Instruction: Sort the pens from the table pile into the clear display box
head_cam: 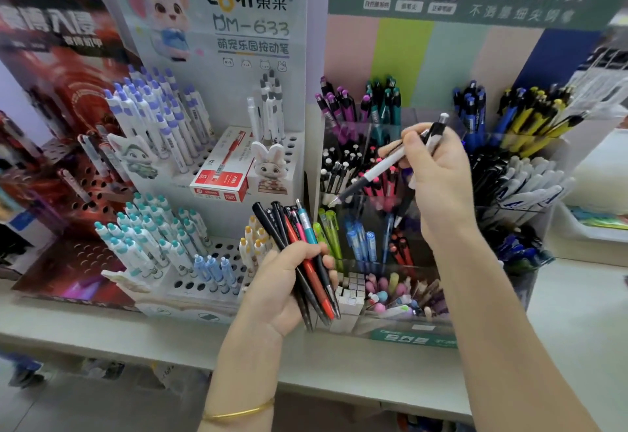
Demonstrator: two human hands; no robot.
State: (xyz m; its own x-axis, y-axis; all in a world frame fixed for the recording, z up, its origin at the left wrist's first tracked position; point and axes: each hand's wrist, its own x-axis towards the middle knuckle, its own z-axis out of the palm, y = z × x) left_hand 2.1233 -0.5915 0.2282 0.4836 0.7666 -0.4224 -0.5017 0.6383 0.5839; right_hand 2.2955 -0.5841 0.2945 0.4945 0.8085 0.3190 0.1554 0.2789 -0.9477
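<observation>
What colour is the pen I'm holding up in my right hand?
The pen is white with a black grip and black clip section; the head view shows it.

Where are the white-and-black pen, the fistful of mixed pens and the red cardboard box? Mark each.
white-and-black pen (384, 166): head view, middle of white barrel
fistful of mixed pens (289, 224): head view, upper shafts
red cardboard box (221, 166): head view, top face

The left hand (289, 282) and the right hand (438, 173) are bare, and so are both forearms (503, 312) as far as the lower edge of the view. The left forearm, just below the wrist, wears a thin gold bangle (238, 413). It is a plain, smooth, shiny band that hangs loosely and slightly askew across the arm.
</observation>
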